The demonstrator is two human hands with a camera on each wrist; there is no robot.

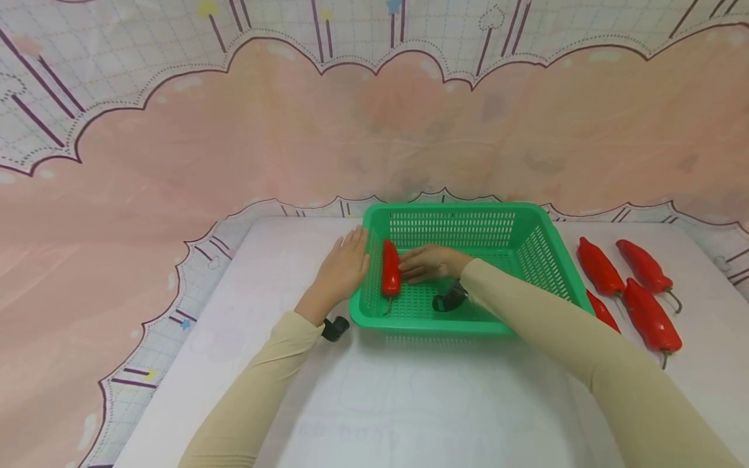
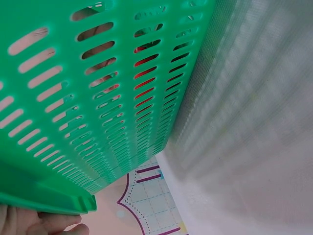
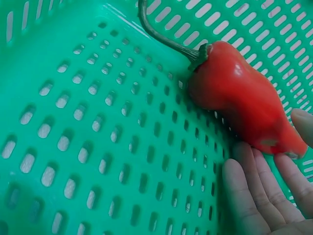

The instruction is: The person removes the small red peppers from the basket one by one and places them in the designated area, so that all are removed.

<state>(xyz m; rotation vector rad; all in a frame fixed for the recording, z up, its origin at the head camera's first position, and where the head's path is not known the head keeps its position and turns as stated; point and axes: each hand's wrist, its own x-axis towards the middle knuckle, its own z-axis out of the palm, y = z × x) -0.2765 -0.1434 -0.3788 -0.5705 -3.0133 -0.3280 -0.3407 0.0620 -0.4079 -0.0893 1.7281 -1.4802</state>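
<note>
A green slotted plastic basket [image 1: 456,208] stands on the white table. Inside it, along the left wall, lies one red pepper [image 1: 391,270] with its stem toward the near side. My right hand [image 1: 430,262] reaches into the basket just right of this pepper. In the right wrist view the fingers [image 3: 264,191] are straight, with their tips at the pepper's narrow end, and the thumb lies partly out of frame. My left hand [image 1: 344,268] rests at the basket's left rim with fingers extended. The left wrist view shows its fingertips [image 2: 49,223] against the rim's edge.
Right of the basket lie several more red peppers [image 1: 651,318], one partly hidden by the basket's rim. A patterned pink and white cloth [image 1: 292,130] hangs behind the table. Dark wrist cameras [image 1: 335,329] sit at both wrists.
</note>
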